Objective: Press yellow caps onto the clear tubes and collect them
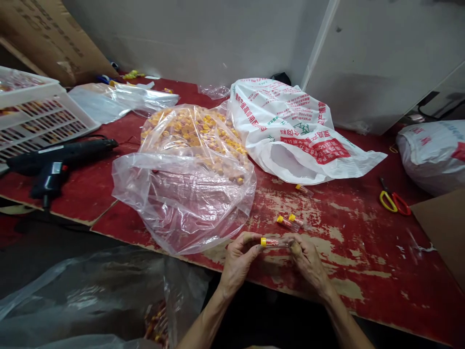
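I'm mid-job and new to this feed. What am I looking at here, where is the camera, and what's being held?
No machine: a person's two bare hands, seen from a camera worn on their head, looking down. The left hand and right hand hold a small yellow-capped tube by its ends. On the worn red table lie two more tubes, a clear bag of small yellow pieces, a white printed bag, a glue gun and scissors.

Even, fairly dim indoor light; glare glints on the clear plastic bag (pixel 185 194). Beyond it the wall corner bows outward, probably from a wide lens, and the near edge falls into shadow.
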Demonstrator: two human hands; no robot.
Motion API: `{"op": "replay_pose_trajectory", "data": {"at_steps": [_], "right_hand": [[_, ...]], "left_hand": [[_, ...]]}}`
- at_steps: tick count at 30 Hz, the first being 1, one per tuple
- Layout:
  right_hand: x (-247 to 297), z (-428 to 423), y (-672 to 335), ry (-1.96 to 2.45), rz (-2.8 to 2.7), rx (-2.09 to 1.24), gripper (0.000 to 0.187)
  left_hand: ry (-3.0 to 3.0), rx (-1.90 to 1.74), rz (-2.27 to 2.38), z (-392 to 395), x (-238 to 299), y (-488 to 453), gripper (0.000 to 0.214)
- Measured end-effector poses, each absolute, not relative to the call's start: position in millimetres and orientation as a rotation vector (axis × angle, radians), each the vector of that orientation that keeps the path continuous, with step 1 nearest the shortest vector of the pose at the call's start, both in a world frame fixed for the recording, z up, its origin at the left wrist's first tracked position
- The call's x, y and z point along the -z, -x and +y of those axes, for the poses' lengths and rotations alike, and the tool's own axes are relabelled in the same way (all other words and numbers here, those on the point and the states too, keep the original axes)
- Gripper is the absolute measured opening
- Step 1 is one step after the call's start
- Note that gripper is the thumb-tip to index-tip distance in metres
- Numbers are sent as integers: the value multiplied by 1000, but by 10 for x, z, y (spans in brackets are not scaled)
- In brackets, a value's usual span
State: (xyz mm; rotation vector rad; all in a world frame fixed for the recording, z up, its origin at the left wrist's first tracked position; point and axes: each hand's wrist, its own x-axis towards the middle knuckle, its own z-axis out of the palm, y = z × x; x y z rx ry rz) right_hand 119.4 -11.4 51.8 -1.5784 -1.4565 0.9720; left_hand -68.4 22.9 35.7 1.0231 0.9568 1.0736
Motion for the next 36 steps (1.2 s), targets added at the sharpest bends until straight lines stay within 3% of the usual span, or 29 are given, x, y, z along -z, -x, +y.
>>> {"op": "replay_pose_trajectory", "data": {"at_steps": [5, 9, 16, 20, 25, 31, 36], "right_hand": [[-532, -118, -1194, 1560, -1457, -1018, 34], [-488, -90, -1196, 1607, -1490, -899, 45], [-514, -114, -1215, 1538, -1479, -1028, 32], [-493, -86, -1232, 1597, -1489, -906, 46], [-484, -80, -1188, 1589, -1452, -1030, 40], [-395, -15, -1184, 1605, -1401, -892, 56], [-389, 214, -1608, 1727, -1191, -800, 51]], "left_hand": [[-1037, -1060, 953, 227, -352, 674, 19], [-1049, -1068, 953, 225, -357, 677, 18], [-1086, -1076, 944, 235, -337, 676, 15], [-1076, -1050, 957, 234, -371, 657, 15], [-1098, -1067, 966, 226, -416, 655, 14], [-1210, -1084, 986, 236, -459, 672, 14], [-1492, -1234, 1402, 575, -538, 1172, 17]]}}
